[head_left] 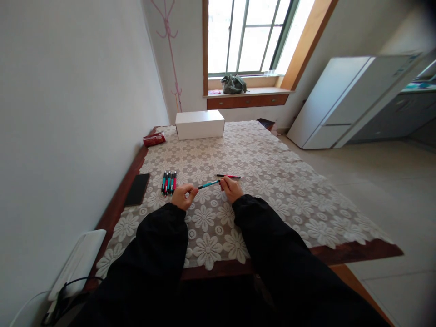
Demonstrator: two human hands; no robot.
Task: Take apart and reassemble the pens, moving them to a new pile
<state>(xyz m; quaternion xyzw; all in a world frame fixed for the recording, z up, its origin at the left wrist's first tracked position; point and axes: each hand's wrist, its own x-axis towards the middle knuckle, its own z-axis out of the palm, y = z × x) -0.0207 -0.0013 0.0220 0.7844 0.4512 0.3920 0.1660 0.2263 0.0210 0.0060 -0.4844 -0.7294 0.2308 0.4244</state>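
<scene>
1. Evidently the teal pen (pixel 209 184) hung just above the tablecloth (pixel 272 181), its ends pinched by the left hand (pixel 182 196) and right hand (pixel 230 188).
2. It looked light, stiff and smooth; gripping near both ends seemed surest.

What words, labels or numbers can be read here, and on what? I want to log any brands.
No text can be read.
Teal pen held by both hands: too small to show any print.
Row of pens: too small.
Red packet: blurred.
White box: plain faces.
</scene>
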